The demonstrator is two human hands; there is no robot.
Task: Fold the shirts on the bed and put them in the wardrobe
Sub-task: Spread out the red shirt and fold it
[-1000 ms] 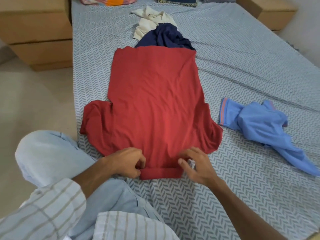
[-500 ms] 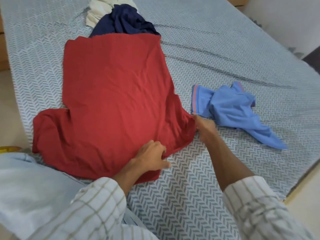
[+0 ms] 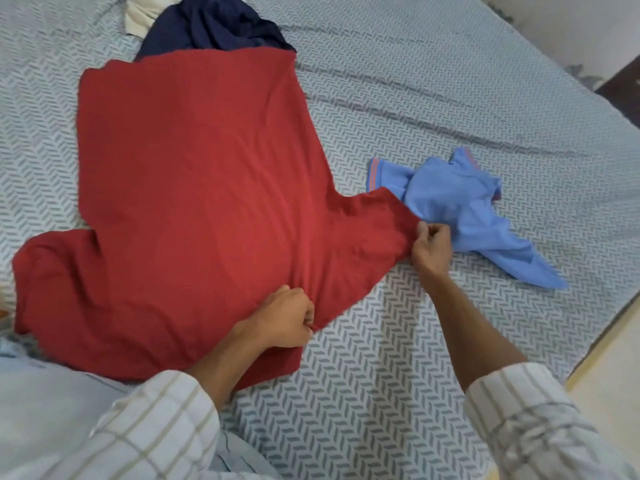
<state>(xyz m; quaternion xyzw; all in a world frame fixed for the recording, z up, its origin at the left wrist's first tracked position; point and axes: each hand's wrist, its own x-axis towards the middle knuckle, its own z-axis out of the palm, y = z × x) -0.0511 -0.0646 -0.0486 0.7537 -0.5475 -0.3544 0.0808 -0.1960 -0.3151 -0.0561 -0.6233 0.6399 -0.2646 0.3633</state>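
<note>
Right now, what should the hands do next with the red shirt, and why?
Probably fold the sleeve inward over the shirt's body. The right hand pinches the stretched-out sleeve end of the red shirt, right against the blue shirt, and the left hand grips the shirt's near edge. The shirt lies flat on the bed, unfolded.

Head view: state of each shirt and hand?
Red shirt: spread flat, unfolded, right sleeve pulled out.
Blue shirt: crumpled, unfolded.
Navy shirt: bunched, its near edge under the red shirt's hem.
Cream shirt: bunched, partly out of frame.
Left hand: grips red shirt's edge.
Right hand: pinches sleeve end.
</note>
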